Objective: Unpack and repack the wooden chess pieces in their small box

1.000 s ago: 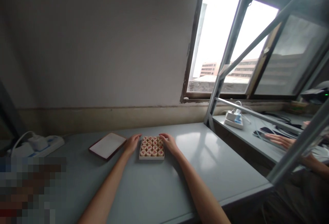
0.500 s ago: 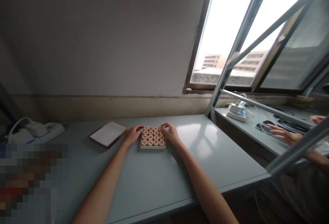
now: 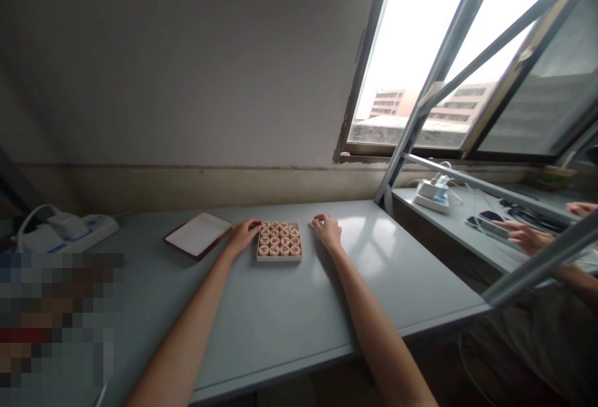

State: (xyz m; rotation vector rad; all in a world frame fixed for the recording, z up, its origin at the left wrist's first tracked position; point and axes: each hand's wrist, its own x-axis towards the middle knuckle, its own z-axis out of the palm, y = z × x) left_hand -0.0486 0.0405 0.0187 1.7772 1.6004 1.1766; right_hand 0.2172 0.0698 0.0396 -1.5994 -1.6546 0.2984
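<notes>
1. Could shove or tip the open box [image 3: 279, 259], lower centre of the frame, through uneven pressure from the left hand [image 3: 243, 235], half curled at its left edge; cannot tell whether gripping.
2. Could drop the loose disc [image 3: 311, 224], just right of centre, through a weak pinch by the right hand [image 3: 327, 231], narrowed onto it at the fingertips.
3. Counted: one desk [image 3: 261, 326] across the lower frame, one open box, one shallow lid [image 3: 199, 235] left of centre.
4. Of boxed discs [image 3: 275, 241]: three rows of four, plus at least three behind; back right corner too small to tell. Outside: one.
</notes>
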